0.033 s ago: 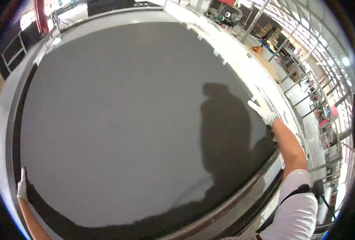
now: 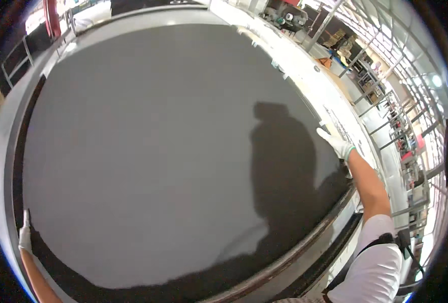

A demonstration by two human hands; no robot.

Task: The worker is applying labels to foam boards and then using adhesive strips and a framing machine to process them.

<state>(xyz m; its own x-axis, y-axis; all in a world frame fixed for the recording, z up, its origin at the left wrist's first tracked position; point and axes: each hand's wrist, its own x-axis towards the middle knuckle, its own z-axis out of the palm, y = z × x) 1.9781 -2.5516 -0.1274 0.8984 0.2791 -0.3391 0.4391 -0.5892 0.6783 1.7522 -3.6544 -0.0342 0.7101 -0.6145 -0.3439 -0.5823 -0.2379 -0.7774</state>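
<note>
A very large, flat dark grey panel (image 2: pixel 143 136) fills most of the view, with the shadow of a head and body on its right half. My right hand (image 2: pixel 339 145), in a white glove with a green cuff edge, lies at the panel's right edge, stretched out and pointing up and to the left. At the far left, my left hand (image 2: pixel 25 236), also white-gloved, rests along the panel's left edge with a finger or thumb extended away from me. The remaining fingers of both hands are partly hidden. No separate object shows in either hand.
A pale metal frame (image 2: pixel 0 171) runs along the left side. White ledge (image 2: pixel 304 65) with small tabs borders the right. A brown-edged rail (image 2: pixel 284 262) crosses in front of me. Metal posts, shelving and machinery (image 2: pixel 287 19) stand beyond, with a red post (image 2: pixel 51 19) at the far left.
The left side of the panel and my left hand sit slightly farther left in view. My right hand appears slightly farther right. Both hands stay at the panel's edges.
</note>
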